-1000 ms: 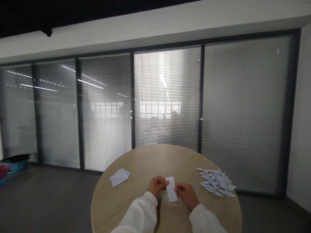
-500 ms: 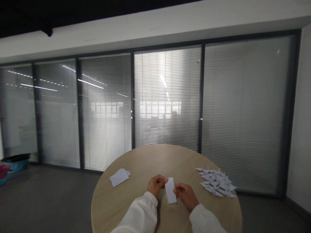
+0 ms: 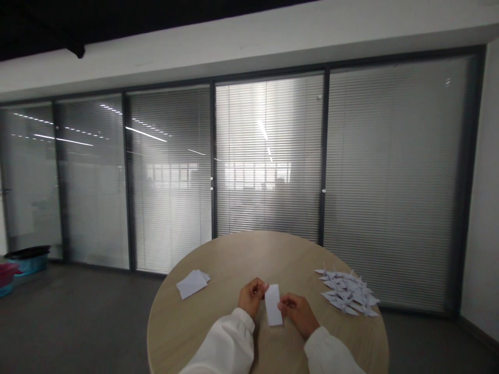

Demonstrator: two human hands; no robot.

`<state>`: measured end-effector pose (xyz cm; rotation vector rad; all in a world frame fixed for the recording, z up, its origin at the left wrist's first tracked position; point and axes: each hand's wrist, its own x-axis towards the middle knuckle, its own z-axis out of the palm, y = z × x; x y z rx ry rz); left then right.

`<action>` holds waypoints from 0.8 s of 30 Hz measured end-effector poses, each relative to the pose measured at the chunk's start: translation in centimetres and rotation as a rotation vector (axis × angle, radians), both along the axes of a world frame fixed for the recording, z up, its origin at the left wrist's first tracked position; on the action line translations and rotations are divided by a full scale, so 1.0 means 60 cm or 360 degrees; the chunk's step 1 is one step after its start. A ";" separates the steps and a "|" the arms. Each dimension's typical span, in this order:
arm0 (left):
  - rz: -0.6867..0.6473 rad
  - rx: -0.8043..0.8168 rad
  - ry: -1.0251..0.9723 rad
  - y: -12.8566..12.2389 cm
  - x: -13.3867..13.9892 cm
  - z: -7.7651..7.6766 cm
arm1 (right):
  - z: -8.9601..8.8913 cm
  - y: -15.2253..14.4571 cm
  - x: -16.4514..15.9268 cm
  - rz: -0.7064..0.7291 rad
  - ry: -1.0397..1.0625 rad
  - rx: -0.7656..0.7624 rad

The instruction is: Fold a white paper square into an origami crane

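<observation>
"How far along was the work?"

"Spiky, folded white paper shapes (image 3: 346, 293) lay heaped, seemingly done, on the right of the round, wood-toned desk (image 3: 265, 254); a few flat white paper sheets (image 3: 192, 284), apparently unworked, lay at left."

"What was held?"

"Between those, the left hand (image 3: 251, 298) pinched the upper left edge of a narrow white paper strip (image 3: 274, 307), the right hand (image 3: 298, 314) its right edge."

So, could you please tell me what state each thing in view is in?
Strip: narrow, straight, held
Left hand: closed at the strip's upper left edge
Right hand: closed at the strip's right edge
Sheets: flat, overlapping
Folded papers: heaped, some points sticking up
Blinds: lowered
Blue tub: on the floor, black material at its top
</observation>
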<state>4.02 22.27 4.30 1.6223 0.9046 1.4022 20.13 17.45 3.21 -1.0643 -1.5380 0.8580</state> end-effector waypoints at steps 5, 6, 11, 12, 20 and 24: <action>-0.0072 -0.0250 -0.0026 -0.001 0.004 0.004 | -0.012 0.010 0.004 -0.0067 0.0004 0.0014; -0.0101 -0.0309 -0.0008 -0.001 0.005 0.003 | -0.015 0.012 0.005 -0.0081 0.0026 0.0017; -0.0221 -0.0427 0.0163 0.002 0.011 -0.009 | -0.019 0.017 0.011 -0.0101 0.0152 0.0044; -0.0217 -0.0417 0.0193 0.001 0.011 -0.011 | -0.018 0.016 0.011 -0.0097 0.0158 0.0049; -0.0070 -0.0245 0.0316 -0.008 0.012 -0.005 | -0.011 0.011 0.010 -0.0076 0.0186 0.0004; -0.0215 -0.0385 0.0306 -0.011 0.018 -0.008 | -0.007 0.009 0.012 -0.0086 0.0198 0.0037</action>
